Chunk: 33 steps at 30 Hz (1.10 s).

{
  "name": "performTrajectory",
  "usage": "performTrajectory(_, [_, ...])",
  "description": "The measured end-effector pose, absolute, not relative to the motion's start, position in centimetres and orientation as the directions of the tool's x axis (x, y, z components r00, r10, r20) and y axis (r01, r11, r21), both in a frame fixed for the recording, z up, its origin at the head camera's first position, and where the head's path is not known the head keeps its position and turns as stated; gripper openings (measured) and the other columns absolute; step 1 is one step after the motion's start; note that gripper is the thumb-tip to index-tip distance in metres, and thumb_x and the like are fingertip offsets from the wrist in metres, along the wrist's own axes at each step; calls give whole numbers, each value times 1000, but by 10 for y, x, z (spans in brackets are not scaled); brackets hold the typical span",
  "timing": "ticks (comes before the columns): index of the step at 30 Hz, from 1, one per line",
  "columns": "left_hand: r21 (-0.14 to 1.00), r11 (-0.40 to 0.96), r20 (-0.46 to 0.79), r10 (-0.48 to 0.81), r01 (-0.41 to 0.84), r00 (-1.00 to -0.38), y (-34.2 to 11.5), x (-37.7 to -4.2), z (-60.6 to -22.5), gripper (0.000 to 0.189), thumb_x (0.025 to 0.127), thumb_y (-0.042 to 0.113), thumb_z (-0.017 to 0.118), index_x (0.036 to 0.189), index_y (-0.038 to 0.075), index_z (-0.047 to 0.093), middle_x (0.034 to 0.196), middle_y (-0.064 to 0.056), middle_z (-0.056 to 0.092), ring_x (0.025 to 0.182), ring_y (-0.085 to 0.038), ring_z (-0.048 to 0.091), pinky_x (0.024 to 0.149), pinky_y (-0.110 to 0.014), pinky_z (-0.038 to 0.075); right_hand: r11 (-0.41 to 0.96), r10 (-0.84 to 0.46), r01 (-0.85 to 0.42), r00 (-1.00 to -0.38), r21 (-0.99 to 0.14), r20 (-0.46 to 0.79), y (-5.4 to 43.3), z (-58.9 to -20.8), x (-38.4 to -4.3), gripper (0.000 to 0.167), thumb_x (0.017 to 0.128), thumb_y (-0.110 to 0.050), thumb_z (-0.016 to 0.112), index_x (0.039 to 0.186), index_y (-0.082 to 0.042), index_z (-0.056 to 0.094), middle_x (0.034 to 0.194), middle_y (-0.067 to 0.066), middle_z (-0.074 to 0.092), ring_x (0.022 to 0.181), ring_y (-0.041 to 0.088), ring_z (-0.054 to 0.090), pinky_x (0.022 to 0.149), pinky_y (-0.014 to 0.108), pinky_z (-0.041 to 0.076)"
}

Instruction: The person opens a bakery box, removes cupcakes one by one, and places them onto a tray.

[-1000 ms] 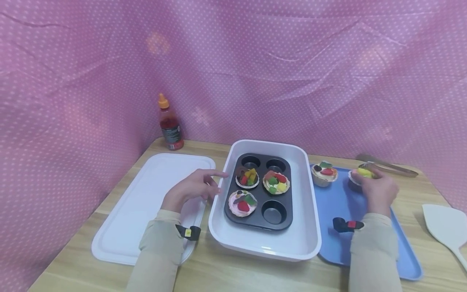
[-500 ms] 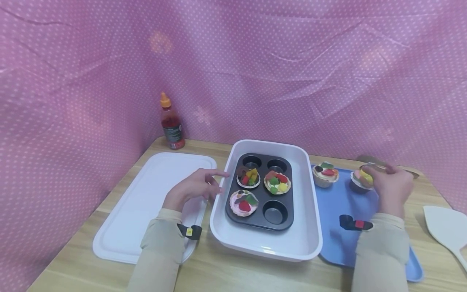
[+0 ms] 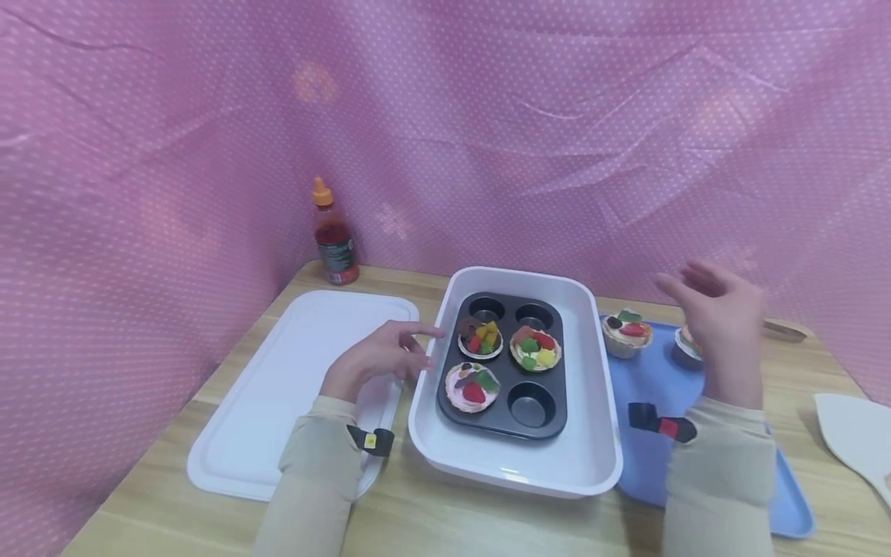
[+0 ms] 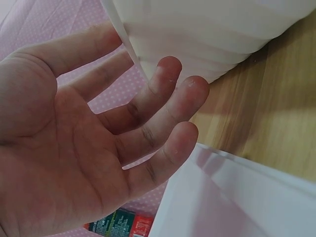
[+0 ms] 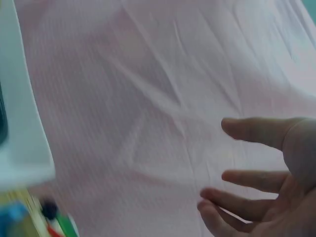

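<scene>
My left hand point(image 3: 379, 356) is at the left rim of a deep white tub point(image 3: 612, 433), its fingers loosely bent and holding nothing. In the left wrist view its fingertips are close to the tub's outer wall point(image 4: 197, 39); contact is hard to tell. A black muffin tin point(image 3: 480, 424) lies in the tub with three fruit tarts: chocolate-topped point(image 3: 480, 338), mixed-fruit point(image 3: 535, 349) and pink-cream point(image 3: 472, 387). My right hand point(image 3: 724, 321) is raised over the back of a blue tray point(image 3: 647, 456), fingers apart, holding nothing. Below it another tart point(image 3: 685, 352) is partly hidden. A strawberry-topped tart point(image 3: 626, 334) stands left of it.
A flat white tray point(image 3: 278, 394) lies left of the tub. A sauce bottle point(image 3: 336, 247) stands at the back left. A white spatula point(image 3: 852, 429) lies at the far right, and a long utensil point(image 3: 785, 331), mostly behind my right hand, at the back right.
My right hand has come away from the tart at the blue tray's back right and risen, fingers spreading. That tart stays on the tray. The left hand keeps its place.
</scene>
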<state>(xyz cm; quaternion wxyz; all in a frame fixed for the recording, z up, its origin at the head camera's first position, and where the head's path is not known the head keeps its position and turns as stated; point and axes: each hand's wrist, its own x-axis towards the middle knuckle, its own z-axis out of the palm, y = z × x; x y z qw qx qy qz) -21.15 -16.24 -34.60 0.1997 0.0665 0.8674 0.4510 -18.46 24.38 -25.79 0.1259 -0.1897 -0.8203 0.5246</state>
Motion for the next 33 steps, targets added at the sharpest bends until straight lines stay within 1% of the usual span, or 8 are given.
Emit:
performTrajectory(3, [809,585,-285,294,-64,-912,-161,-212,-348,53,88,16,76,137,30,63,102,-11,66,78,-28,65,68,-33,53,489,288,52,-952,-871,105,213,-258,-187,73,89,-42,75,151,-15,47,149,11,54,136,26,54,110,41,46])
performTrajectory(6, [810,582,-288,290,-71,-913,-160,-212,-349,53,88,17,76,137,31,63,103,-11,66,79,-28,66,69,-33,54,517,151,-52,-977,-854,150,183,-260,-193,69,90,-36,76,149,-12,50,146,15,56,133,32,57,108,47,48])
performTrajectory(13, [814,577,-293,297,-74,-909,-160,-211,-350,53,88,17,75,138,31,61,103,-11,67,79,-28,66,69,-33,54,563,-34,-133,-990,-816,138,129,-268,-207,65,91,-33,74,147,-11,52,144,16,58,133,36,56,107,52,47])
performTrajectory(16, [821,566,-288,302,-72,-909,-160,-211,-349,54,88,15,75,138,29,62,102,-11,67,77,-28,66,68,-34,55,567,-81,-134,-991,-813,107,114,-272,-214,64,90,-35,75,146,-12,54,144,14,59,133,34,56,105,51,49])
performTrajectory(21, [828,556,-290,305,-78,-907,-161,-212,-347,53,88,14,75,138,29,62,101,-12,67,77,-30,67,68,-36,56,572,-131,-103,-991,-814,33,91,-282,-222,65,89,-33,76,146,-12,53,145,15,57,134,36,54,93,50,56])
performTrajectory(23, [827,557,-296,306,-82,-905,-161,-212,-347,53,89,14,75,138,29,61,101,-12,67,77,-31,68,68,-37,57,580,-136,-95,-991,-809,19,83,-289,-224,66,89,-32,78,146,-11,53,144,16,58,134,36,55,96,50,55])
performTrajectory(27, [826,557,-301,307,-86,-903,-162,-212,-346,53,89,14,75,138,29,61,101,-12,68,77,-32,69,68,-38,57,610,-132,-109,-991,-785,35,75,-303,-227,66,88,-33,79,144,-10,55,143,18,58,135,34,54,109,49,46])
performTrajectory(33, [818,570,-295,311,-70,-903,-162,-213,-346,54,89,15,75,138,29,61,101,-11,68,77,-30,67,68,-35,56,594,-129,-113,-991,-797,44,70,-315,-226,68,87,-32,80,146,-10,53,148,15,55,139,33,51,112,51,43])
